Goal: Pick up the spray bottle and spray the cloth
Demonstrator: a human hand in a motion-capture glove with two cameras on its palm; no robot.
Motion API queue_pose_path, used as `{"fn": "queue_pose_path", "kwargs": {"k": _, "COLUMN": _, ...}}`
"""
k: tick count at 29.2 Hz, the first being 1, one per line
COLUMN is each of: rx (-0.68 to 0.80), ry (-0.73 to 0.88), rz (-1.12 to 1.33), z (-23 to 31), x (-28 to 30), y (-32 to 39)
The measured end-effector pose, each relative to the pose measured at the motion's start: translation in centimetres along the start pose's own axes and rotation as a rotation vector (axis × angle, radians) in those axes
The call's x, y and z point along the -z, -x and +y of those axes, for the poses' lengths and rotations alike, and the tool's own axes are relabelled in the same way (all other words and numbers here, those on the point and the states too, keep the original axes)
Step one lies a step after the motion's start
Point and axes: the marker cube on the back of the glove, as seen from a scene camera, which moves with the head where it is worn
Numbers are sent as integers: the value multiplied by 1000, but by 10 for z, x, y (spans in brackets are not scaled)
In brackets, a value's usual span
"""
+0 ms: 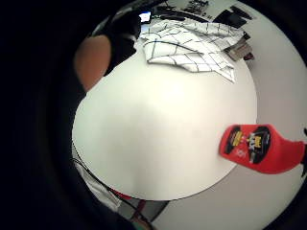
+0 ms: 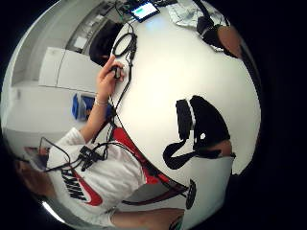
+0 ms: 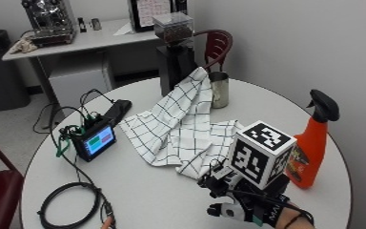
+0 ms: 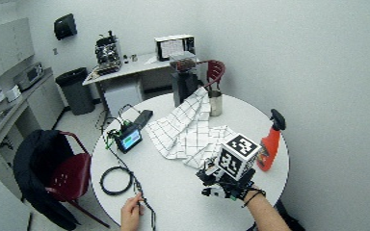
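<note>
On the round white desk (image 3: 170,200) an orange plastic spray bottle with a black trigger head (image 3: 310,143) stands upright near the edge on the person's right side, with its nozzle pointing toward the middle of the desk. A white cloth with a thin black grid pattern (image 3: 177,129) lies crumpled across the centre. One end of it is draped up against a shiny metal cup (image 3: 219,89) standing behind it.

The black-gloved right hand (image 3: 253,207) is over the desk at the near edge, just beside the bottle and apart from it, close to the near corner of the cloth. It holds nothing. Whether the fingers are straight or curled I cannot tell, since the outside views hide them and the palm views show only glove straps at their edges. In the little finger side palm view the bottle's red-orange body with its black and yellow label (image 1: 259,148) stands at the rim of the desk, and the cloth lies further off across bare desk.

To the left on the desk sits a small black screen device showing green and red blocks (image 3: 96,142), with a coiled black cable (image 3: 69,205) lying nearer the person. The person's bare left hand (image 4: 132,211) rests at the desk edge touching that cable.
</note>
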Motion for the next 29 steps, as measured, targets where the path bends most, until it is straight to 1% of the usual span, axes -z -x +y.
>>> {"fn": "queue_pose_path", "kwargs": {"k": 17, "rx": -15, "ry": -21, "rz": 16, "z": -3, "x": -1, "y": -4}}
{"fn": "queue_pose_path", "kwargs": {"k": 29, "rx": 1, "ry": -22, "rz": 14, "z": -3, "x": -4, "y": 3}}
